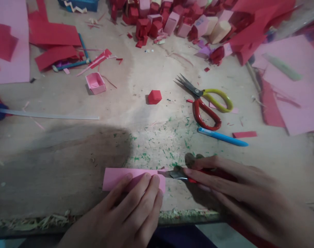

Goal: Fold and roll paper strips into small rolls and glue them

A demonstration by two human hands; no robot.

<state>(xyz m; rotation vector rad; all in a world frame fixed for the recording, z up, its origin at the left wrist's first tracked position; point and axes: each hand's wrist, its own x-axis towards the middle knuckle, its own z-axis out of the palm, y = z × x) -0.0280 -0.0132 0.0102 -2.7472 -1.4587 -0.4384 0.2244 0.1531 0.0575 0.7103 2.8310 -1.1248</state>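
A strip of pink paper (114, 177) lies flat near the table's front edge. On top of it rest the outstretched fingers of my left hand (131, 210), pressing it down without gripping it. My right hand (231, 186) is closed around a craft knife (176, 174) with a red handle and a metal blade. The blade's tip touches the upper right part of the strip. Most of the handle is hidden by my fingers. Beyond my hands stand a small red paper cube (155, 97) and an open pink paper box (95, 83).
Scissors (196, 91) with yellow and red handles lie beyond my right hand, beside a blue pen (222, 136). A thin white strip (51, 114) crosses the left side. Folded paper pieces (172, 22) pile up at the back; pink sheets (296, 96) lie right.
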